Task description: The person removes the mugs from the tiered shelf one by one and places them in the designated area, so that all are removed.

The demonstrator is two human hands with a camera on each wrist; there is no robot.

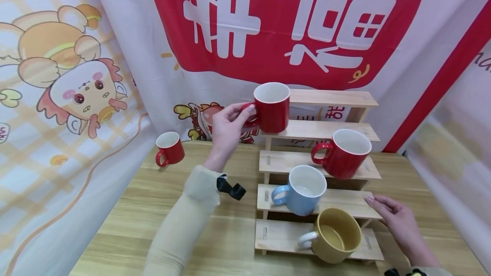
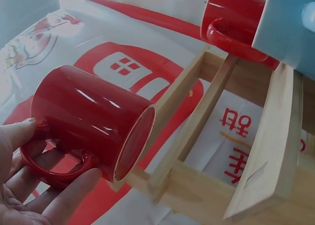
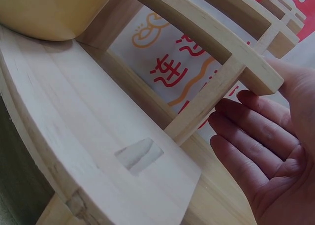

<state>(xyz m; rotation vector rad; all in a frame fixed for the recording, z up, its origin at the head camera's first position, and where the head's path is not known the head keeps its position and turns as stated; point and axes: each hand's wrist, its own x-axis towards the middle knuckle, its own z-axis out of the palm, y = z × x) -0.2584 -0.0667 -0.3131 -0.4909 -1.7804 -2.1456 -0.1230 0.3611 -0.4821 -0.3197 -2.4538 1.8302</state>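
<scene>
My left hand (image 1: 226,127) holds a red mug (image 1: 272,110) with a white inside by its handle. The mug is upright at the left end of the upper tiers of a wooden stepped rack (image 1: 307,129); I cannot tell whether its base touches wood. In the left wrist view, the fingers curl around the handle of that mug (image 2: 91,116). My right hand (image 1: 397,220) pinches the right end of the second-lowest tier, thumb above and fingers below. Another red mug (image 1: 347,156), a light blue mug (image 1: 304,193) and a mustard-yellow mug (image 1: 337,235) stand on the lower three tiers.
One more red mug (image 1: 170,148) stands on the wood-grain table (image 1: 134,212), left of the rack. Printed cloth (image 1: 126,16) hangs behind and at the left side, with a large red emblem (image 1: 276,63) behind the rack.
</scene>
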